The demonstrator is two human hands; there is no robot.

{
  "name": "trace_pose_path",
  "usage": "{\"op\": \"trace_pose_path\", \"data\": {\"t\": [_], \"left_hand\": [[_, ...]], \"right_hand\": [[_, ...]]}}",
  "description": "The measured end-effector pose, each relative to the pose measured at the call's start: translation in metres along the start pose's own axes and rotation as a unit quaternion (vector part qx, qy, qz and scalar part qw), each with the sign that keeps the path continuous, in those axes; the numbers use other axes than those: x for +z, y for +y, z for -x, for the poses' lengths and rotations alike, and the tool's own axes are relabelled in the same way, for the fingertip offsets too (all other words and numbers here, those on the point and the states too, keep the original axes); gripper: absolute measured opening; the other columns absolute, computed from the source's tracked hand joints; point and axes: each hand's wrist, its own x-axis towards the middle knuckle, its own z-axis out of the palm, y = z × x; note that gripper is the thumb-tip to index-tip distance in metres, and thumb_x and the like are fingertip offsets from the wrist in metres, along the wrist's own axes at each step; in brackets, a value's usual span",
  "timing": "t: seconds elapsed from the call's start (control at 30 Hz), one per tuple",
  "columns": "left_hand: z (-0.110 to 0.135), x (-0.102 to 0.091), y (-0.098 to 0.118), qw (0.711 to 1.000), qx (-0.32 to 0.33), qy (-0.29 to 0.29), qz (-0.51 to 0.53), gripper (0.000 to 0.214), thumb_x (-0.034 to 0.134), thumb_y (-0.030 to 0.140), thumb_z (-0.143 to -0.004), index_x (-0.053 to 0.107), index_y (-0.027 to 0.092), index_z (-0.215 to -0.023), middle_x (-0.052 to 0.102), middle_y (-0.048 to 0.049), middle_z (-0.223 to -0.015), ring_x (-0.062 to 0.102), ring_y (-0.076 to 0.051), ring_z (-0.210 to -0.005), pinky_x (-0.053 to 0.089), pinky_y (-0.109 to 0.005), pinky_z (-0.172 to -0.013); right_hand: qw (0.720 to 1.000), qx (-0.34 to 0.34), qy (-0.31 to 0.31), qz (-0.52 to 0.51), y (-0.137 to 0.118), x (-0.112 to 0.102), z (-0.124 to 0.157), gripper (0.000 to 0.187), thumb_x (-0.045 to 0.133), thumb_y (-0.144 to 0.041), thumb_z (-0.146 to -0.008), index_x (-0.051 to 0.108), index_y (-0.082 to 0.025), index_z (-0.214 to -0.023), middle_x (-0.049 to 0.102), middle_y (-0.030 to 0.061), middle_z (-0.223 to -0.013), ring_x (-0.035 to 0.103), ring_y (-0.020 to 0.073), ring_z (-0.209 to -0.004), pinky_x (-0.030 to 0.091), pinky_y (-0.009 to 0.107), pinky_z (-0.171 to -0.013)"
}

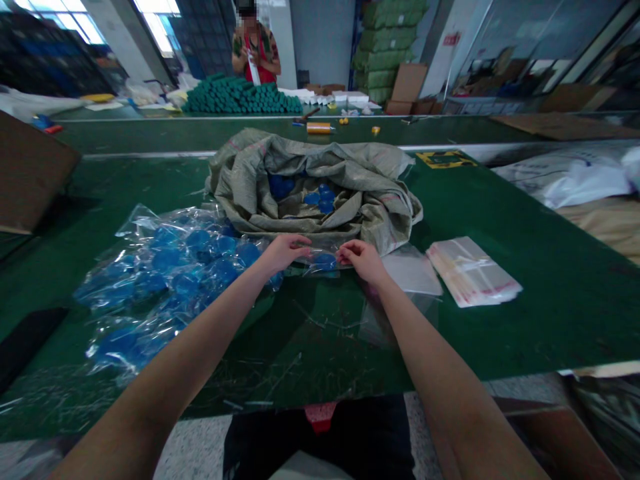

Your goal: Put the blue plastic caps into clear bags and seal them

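Note:
A small clear plastic bag [324, 263] with a blue piece in it lies between my hands, just in front of the woven sack. My left hand [286, 254] has its thumb and fingers at the bag's left edge. At the opposite edge, my right hand [364, 260] pinches the plastic. Inside the open grey-green sack [385, 223] are loose blue pieces [324, 198]. To the left spreads a heap of filled clear bags [185, 267], each with blue pieces inside. Flat clear bags [411, 272] lie beside my right hand.
A banded stack of clear bags [473, 272] sits at the right on the green table [540, 320]. A dark flat object [30, 340] and a cardboard box [33, 173] are at the left. Across the table, a person [256, 50] stands behind piled green rolls [235, 95].

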Motion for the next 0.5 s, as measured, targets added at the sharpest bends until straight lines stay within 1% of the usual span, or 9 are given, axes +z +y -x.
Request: {"op": "trace_pose_path", "data": {"t": [0.07,0.17,0.27,0.37,0.43,0.5], "left_hand": [[0.0014,-0.0009,0.0041,1.000,-0.004,-0.011,-0.006,0.023,0.070,0.031,-0.074,0.074,0.017,-0.091,0.076,-0.0062,-0.079,0.065,-0.017,-0.063,0.050,-0.030,-0.063],[0.0018,-0.0027,0.0054,1.000,-0.009,-0.011,-0.026,0.017,0.071,0.031,-0.073,0.075,0.017,-0.081,0.075,-0.0045,-0.076,0.065,-0.018,-0.065,0.051,-0.029,-0.064],[0.0007,-0.0041,0.0039,1.000,-0.006,0.001,-0.022,0.018,0.072,0.029,-0.072,0.077,0.018,-0.085,0.076,-0.0045,-0.082,0.069,-0.019,-0.074,0.053,-0.031,-0.070],[-0.0002,-0.0056,0.0039,1.000,0.019,0.007,-0.013,0.024,0.073,0.028,-0.071,0.076,0.019,-0.093,0.077,-0.0058,-0.091,0.070,-0.021,-0.083,0.054,-0.034,-0.079],[-0.0007,-0.0067,0.0047,0.999,0.030,0.009,-0.028,0.020,0.072,0.026,-0.072,0.077,0.019,-0.090,0.077,-0.0058,-0.089,0.070,-0.021,-0.083,0.054,-0.036,-0.082],[-0.0016,-0.0076,0.0051,0.998,0.035,0.014,-0.044,0.012,0.071,0.024,-0.072,0.077,0.019,-0.081,0.077,-0.0052,-0.085,0.070,-0.021,-0.081,0.054,-0.036,-0.082]], "right_hand": [[1.000,-0.005,0.003,0.005,0.0007,-0.0010,0.0004,0.023,0.072,-0.039,-0.073,0.064,-0.019,-0.080,0.072,0.0023,-0.077,0.068,0.0140,-0.067,0.058,0.029,-0.066],[1.000,-0.016,0.002,0.011,0.0003,-0.0018,0.0015,0.024,0.071,-0.040,-0.073,0.066,-0.019,-0.083,0.073,0.0034,-0.078,0.069,0.0158,-0.070,0.058,0.031,-0.068],[1.000,-0.019,0.001,0.025,-0.0014,-0.0016,0.0026,0.023,0.073,-0.038,-0.072,0.067,-0.019,-0.084,0.073,0.0033,-0.077,0.069,0.0172,-0.071,0.058,0.033,-0.071],[0.999,-0.027,0.006,0.036,-0.0024,-0.0014,0.0030,0.022,0.073,-0.037,-0.072,0.068,-0.019,-0.083,0.072,0.0027,-0.074,0.068,0.0171,-0.069,0.058,0.033,-0.071],[0.998,-0.035,0.006,0.043,-0.0021,-0.0021,0.0028,0.021,0.072,-0.037,-0.073,0.067,-0.019,-0.082,0.072,0.0028,-0.073,0.068,0.0169,-0.068,0.057,0.033,-0.071],[0.998,-0.039,0.005,0.047,-0.0013,-0.0031,0.0025,0.021,0.071,-0.037,-0.074,0.067,-0.019,-0.083,0.071,0.0027,-0.072,0.067,0.0170,-0.067,0.056,0.033,-0.070]]}}
